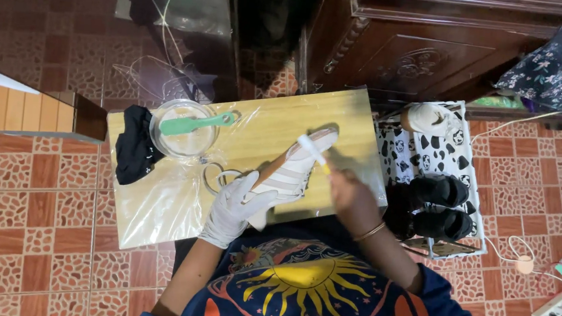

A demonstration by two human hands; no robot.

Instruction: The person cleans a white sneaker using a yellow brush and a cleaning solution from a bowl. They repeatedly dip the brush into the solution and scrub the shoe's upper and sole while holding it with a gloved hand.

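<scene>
packages: none | labels: none | signs: none | screens: none

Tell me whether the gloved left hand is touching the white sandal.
Touching. The head view shows the gloved left hand wrapped around the heel end of the white sandal, its fingers overlapping the straps with no gap.

A white strappy sandal (pixel 291 169) with a tan insole is being held above the tabletop (pixel 152 214), near its front edge and toward the right side. It is lying tilted, its toe pointing toward the far right corner and its heel sitting low toward the front edge. A small brush (pixel 314 152) with a white head and a yellowish handle is resting across the toe end, angling down to the right.
</scene>
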